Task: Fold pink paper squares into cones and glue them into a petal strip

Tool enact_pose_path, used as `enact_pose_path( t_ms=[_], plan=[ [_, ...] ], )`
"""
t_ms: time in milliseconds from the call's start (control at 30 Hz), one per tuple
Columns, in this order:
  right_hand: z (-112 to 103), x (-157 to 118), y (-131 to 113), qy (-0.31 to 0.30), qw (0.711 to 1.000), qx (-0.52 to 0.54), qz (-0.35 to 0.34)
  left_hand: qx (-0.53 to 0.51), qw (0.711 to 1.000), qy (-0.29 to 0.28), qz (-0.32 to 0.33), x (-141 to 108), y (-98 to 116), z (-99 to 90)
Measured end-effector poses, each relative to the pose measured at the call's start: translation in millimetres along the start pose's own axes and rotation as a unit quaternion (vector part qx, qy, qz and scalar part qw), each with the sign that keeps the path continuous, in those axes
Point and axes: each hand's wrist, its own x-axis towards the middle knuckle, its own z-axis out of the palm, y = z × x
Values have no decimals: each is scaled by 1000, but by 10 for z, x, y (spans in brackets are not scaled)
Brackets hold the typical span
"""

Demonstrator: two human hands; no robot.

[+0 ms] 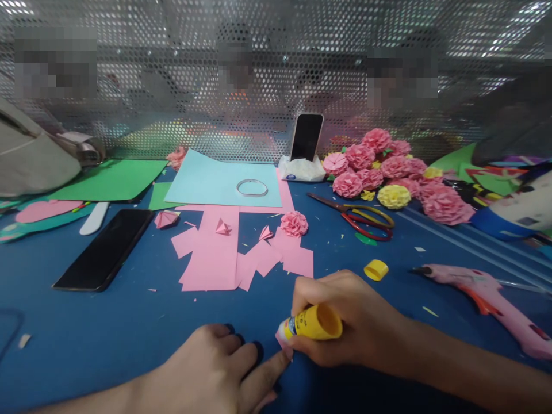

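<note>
My right hand (356, 319) is closed around a yellow glue stick (307, 323), tilted with its open tip down to the left. That tip touches a small piece of pink paper (283, 342), partly covered by the stick and fingers. My left hand (218, 368) has its fingers curled, and its index fingertip presses the paper against the blue table. Its thumb is mostly hidden. The yellow glue cap (376, 269) lies beyond my right hand. Ahead are cut pink paper pieces (215, 259), small folded pink pieces (223, 227) and a pink paper flower (294, 223).
Red-and-yellow scissors (366, 221) and a pink glue gun (483, 287) lie right. Several paper flowers (360, 156) are heaped behind. A black phone (106, 250) lies left; another phone (307, 137) stands before a perforated metal screen (194, 115). Light-blue paper (207, 181) carries a ring.
</note>
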Motion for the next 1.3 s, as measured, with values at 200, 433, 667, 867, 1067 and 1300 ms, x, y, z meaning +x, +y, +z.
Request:
enact_pose_path(
  t_ms=[200, 433, 667, 867, 1067, 1300],
  plan=[
    [-43, 3, -20, 19, 1000, 6, -4, -3, 1000, -16, 3, 22, -4, -20],
    [-47, 1, -22, 32, 999, 6, -18, -5, 1000, -16, 1, 22, -5, -6],
    [-47, 5, -26, -7, 1000, -9, -16, 1, 1000, -8, -4, 31, -3, -27],
    [-48, -9, -19, 30, 999, 1, -21, -4, 1000, -15, 3, 31, 1, -18],
    [-94, 7, -43, 28, 999, -12, -26, -2, 1000, -13, -3, 31, -10, -6],
    [-78, -4, -35, -2, 1000, -20, -13, -6, 1000, -11, -2, 37, -1, -22]
  ],
)
